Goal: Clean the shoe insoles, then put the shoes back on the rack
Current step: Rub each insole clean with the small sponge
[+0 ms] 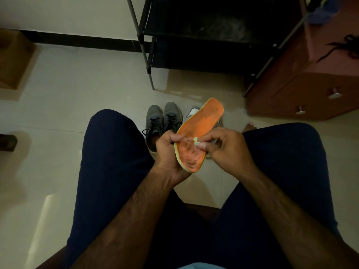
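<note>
At frame centre my left hand (168, 150) grips the heel of the orange insole (198, 133) while my right hand (225, 146) pinches a small pale bit (196, 141) on it; best peel slowly, heel braced, grey shoes (163, 121) waiting on floor.

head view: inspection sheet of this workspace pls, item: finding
surface: pale tiled floor, glossy
job's things: orange insole in hand; grey shoes and a light shoe on the floor before the black rack
clutter: cardboard box at left
grippers: left hand grips the insole's near end; right hand pinches a small pale piece on it
cables: dark cord on the cabinet, kind unclear
surroundings: brown cabinet at right
</note>
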A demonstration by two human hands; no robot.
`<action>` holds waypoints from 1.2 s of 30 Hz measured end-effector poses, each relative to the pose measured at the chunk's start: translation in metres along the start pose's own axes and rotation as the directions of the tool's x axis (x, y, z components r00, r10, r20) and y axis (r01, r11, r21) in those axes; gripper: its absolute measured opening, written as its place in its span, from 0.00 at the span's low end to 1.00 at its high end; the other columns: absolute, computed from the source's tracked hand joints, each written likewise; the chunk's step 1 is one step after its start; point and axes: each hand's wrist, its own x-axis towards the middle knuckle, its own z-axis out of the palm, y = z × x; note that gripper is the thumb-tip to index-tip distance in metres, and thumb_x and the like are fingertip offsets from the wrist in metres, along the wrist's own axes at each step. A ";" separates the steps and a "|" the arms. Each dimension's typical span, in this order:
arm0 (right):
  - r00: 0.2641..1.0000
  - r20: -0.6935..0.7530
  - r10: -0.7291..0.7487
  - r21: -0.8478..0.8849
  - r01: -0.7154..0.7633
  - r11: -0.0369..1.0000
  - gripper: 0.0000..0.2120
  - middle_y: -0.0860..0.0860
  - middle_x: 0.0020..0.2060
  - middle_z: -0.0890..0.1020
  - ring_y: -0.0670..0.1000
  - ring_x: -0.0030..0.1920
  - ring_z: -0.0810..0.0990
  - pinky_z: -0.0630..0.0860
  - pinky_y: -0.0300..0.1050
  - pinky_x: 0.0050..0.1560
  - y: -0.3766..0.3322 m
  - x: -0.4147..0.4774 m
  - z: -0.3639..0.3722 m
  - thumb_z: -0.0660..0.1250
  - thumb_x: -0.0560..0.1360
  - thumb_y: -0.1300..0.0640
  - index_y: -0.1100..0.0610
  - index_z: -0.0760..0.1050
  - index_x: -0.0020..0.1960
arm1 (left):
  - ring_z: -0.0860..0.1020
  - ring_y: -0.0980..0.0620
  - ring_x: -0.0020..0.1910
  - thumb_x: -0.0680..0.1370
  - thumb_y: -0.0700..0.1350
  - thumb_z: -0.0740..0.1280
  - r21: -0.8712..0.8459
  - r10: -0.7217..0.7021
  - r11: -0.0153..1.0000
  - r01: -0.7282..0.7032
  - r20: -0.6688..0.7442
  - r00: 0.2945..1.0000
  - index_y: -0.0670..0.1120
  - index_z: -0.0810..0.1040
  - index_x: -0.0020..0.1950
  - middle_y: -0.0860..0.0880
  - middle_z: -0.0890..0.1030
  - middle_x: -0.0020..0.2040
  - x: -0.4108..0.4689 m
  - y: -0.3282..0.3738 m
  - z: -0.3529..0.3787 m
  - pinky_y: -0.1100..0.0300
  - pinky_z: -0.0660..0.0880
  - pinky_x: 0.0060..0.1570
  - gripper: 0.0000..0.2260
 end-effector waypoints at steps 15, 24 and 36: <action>0.998 -0.065 0.027 -0.039 -0.030 0.999 0.03 0.40 0.39 0.83 0.42 0.41 0.81 0.81 0.51 0.47 0.003 0.010 -0.003 0.79 0.72 0.53 0.48 0.86 0.42 | 0.71 0.37 0.64 0.67 0.46 0.59 -0.052 0.018 0.998 -0.018 -0.004 1.000 0.33 0.67 0.76 0.34 0.73 0.66 -0.002 -0.003 0.001 0.46 0.58 0.79 0.38; 0.997 -0.077 0.020 -0.073 -0.025 0.997 0.03 0.42 0.40 0.83 0.44 0.42 0.81 0.81 0.54 0.46 0.003 0.006 0.002 0.79 0.72 0.50 0.46 0.85 0.41 | 0.71 0.37 0.65 0.66 0.46 0.60 -0.047 0.028 0.998 -0.029 -0.022 0.999 0.33 0.66 0.77 0.34 0.73 0.67 -0.002 -0.002 0.002 0.46 0.59 0.78 0.39; 0.992 -0.109 0.058 -0.111 -0.070 0.991 0.03 0.39 0.40 0.82 0.43 0.42 0.80 0.81 0.53 0.47 0.000 0.008 -0.005 0.79 0.72 0.50 0.44 0.85 0.42 | 0.73 0.37 0.61 0.67 0.47 0.58 -0.051 0.022 0.998 -0.024 -0.038 0.999 0.34 0.66 0.78 0.34 0.74 0.66 -0.003 -0.001 0.005 0.46 0.61 0.76 0.39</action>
